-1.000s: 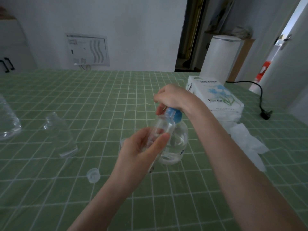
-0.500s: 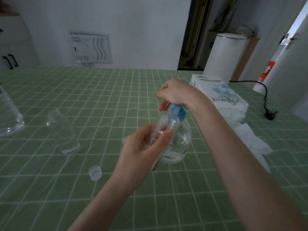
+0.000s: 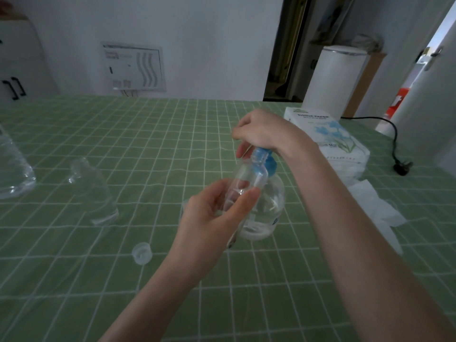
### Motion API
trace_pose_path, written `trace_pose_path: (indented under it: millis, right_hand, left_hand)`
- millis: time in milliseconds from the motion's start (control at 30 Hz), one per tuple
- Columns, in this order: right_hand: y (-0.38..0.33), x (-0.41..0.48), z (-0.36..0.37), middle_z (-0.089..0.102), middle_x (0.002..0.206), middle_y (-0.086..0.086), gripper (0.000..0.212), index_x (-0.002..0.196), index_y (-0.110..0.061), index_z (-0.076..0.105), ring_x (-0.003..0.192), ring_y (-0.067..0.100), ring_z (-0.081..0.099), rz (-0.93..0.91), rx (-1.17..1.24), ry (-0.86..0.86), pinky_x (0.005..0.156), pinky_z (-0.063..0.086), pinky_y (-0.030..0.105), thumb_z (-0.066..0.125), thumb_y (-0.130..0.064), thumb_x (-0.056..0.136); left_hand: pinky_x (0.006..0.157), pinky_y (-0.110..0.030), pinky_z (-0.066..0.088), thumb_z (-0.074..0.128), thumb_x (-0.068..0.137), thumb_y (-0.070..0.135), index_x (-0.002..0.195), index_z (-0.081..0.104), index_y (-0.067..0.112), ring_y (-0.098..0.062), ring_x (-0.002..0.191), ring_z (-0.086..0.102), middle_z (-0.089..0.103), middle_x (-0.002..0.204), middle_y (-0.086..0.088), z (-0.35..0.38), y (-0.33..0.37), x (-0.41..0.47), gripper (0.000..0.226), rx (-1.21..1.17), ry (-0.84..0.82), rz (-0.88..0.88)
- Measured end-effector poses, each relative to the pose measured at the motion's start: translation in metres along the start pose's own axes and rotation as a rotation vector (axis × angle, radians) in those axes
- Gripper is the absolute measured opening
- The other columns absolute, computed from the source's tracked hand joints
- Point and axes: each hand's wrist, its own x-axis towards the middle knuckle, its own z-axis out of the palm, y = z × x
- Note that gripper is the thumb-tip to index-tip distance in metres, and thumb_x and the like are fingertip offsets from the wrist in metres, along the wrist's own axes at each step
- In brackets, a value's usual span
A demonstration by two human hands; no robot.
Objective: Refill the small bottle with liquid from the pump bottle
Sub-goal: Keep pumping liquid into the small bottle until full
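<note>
While the small bottle is held tilted under the pump, the scene stands as follows.

Left hand (image 3: 212,218): closed around the small bottle (image 3: 246,181), thumb across the front and fingers behind, holding it off the table with its open neck raised toward the blue pump.

Right hand (image 3: 261,130): curled down over the pump (image 3: 265,159), fingers together on the head; the spout itself is hidden under the hand.

Risk, alignment: the small neck is narrow and leans at an angle. If the spout sits beside the opening and not over it, a press would likely send liquid down the outside of the bottle and over the left fingers.

Risk, tipping: the pump bottle (image 3: 269,208) stands on the cloth with no hand on its body. An off-centre push from above could rock it.

Risk, grip: wetted fingers on smooth clear plastic could let the small bottle slip.

Small bottle, contents: looks empty or close to it; the level cannot be read.

Pump bottle, contents: clear, with what appears to be a low pool of liquid at its base.

Cap (image 3: 141,253): lies loose on the cloth, left of the hands, well apart from them.

Spare bottle (image 3: 92,191): clear, open-necked, standing to the left; contents cannot be told.

Large bottle (image 3: 12,169): clear, at the left edge, cut off by the frame.

Tissues (image 3: 328,139): pack at the right, near the right forearm, with a loose sheet (image 3: 375,206) beside it, in reach for spills.
</note>
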Motion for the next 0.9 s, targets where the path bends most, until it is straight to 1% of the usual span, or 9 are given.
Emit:
trace_pose_path:
  millis: [133, 267, 367, 433, 500, 567, 633, 800, 900]
  right_hand:
    - [0.003, 0.001, 0.004, 0.071, 0.110, 0.018, 0.034, 0.119, 0.002, 0.061, 0.103, 0.032, 0.067, 0.023, -0.017, -0.017, 0.097, 0.049, 0.043, 0.050, -0.019, 0.094]
    - [0.007, 0.000, 0.007, 0.071, 0.111, 0.017, 0.034, 0.120, 0.000, 0.060, 0.106, 0.030, 0.067, 0.038, -0.012, -0.039, 0.096, 0.047, 0.039, 0.049, -0.019, 0.094]
    - [0.004, -0.002, 0.003, 0.070, 0.112, 0.019, 0.034, 0.119, 0.001, 0.060, 0.106, 0.032, 0.066, 0.019, -0.009, -0.026, 0.096, 0.047, 0.042, 0.049, -0.018, 0.094]
    - [0.001, -0.002, -0.002, 0.070, 0.111, 0.020, 0.034, 0.119, 0.002, 0.061, 0.104, 0.033, 0.067, 0.000, -0.022, -0.008, 0.097, 0.050, 0.045, 0.049, -0.019, 0.094]
    - [-0.002, -0.001, -0.004, 0.071, 0.110, 0.020, 0.035, 0.120, 0.002, 0.061, 0.104, 0.033, 0.067, -0.008, -0.042, 0.005, 0.096, 0.051, 0.044, 0.050, -0.020, 0.095]
    - [-0.002, -0.001, -0.005, 0.071, 0.110, 0.019, 0.035, 0.120, 0.002, 0.061, 0.102, 0.033, 0.068, -0.002, -0.032, -0.002, 0.096, 0.051, 0.044, 0.050, -0.020, 0.095]
    - [-0.002, 0.000, -0.003, 0.071, 0.110, 0.019, 0.034, 0.120, 0.002, 0.061, 0.102, 0.033, 0.068, 0.009, -0.021, -0.013, 0.098, 0.050, 0.044, 0.050, -0.019, 0.095]
    - [0.004, 0.000, 0.004, 0.070, 0.111, 0.018, 0.033, 0.120, 0.000, 0.060, 0.105, 0.031, 0.066, 0.038, -0.013, -0.030, 0.094, 0.049, 0.039, 0.048, -0.019, 0.095]
    - [0.006, 0.000, 0.007, 0.070, 0.110, 0.017, 0.034, 0.121, -0.001, 0.060, 0.105, 0.030, 0.065, 0.044, -0.013, -0.039, 0.093, 0.048, 0.038, 0.047, -0.020, 0.095]
  left_hand:
    - [0.052, -0.029, 0.042, 0.060, 0.069, 0.051, 0.089, 0.070, 0.019, -0.022, 0.058, 0.053, 0.062, 0.076, -0.025, -0.001, -0.001, -0.001, 0.040, -0.006, -0.008, -0.014]
    - [0.045, -0.025, 0.040, 0.060, 0.067, 0.052, 0.087, 0.069, 0.018, -0.018, 0.054, 0.050, 0.061, 0.071, -0.024, -0.001, -0.002, -0.002, 0.040, 0.010, 0.008, -0.025]
    - [0.053, -0.029, 0.044, 0.059, 0.068, 0.052, 0.089, 0.069, 0.021, -0.033, 0.057, 0.055, 0.064, 0.076, -0.023, 0.000, 0.000, -0.002, 0.039, 0.006, -0.001, -0.013]
    - [0.059, -0.035, 0.046, 0.059, 0.069, 0.052, 0.092, 0.070, 0.022, -0.045, 0.067, 0.058, 0.065, 0.082, -0.025, 0.001, 0.001, -0.001, 0.039, -0.007, -0.004, -0.007]
    - [0.060, -0.035, 0.045, 0.060, 0.070, 0.049, 0.093, 0.070, 0.021, -0.046, 0.068, 0.058, 0.065, 0.083, -0.025, 0.002, 0.002, -0.001, 0.037, -0.027, 0.000, 0.000]
    - [0.057, -0.028, 0.045, 0.060, 0.071, 0.048, 0.092, 0.070, 0.021, -0.036, 0.060, 0.055, 0.065, 0.078, -0.023, 0.001, 0.002, 0.000, 0.035, -0.035, -0.002, 0.007]
    - [0.052, -0.021, 0.044, 0.060, 0.072, 0.046, 0.090, 0.070, 0.020, -0.022, 0.060, 0.053, 0.063, 0.075, -0.023, 0.001, 0.002, 0.000, 0.034, -0.047, -0.006, 0.008]
    - [0.047, -0.021, 0.041, 0.062, 0.071, 0.050, 0.085, 0.070, 0.020, -0.019, 0.056, 0.051, 0.061, 0.069, -0.021, 0.001, 0.000, -0.002, 0.035, -0.026, -0.001, -0.010]
    - [0.046, -0.021, 0.042, 0.062, 0.074, 0.048, 0.084, 0.070, 0.020, -0.017, 0.054, 0.051, 0.061, 0.062, -0.013, 0.000, -0.001, -0.003, 0.031, -0.003, 0.003, -0.017]
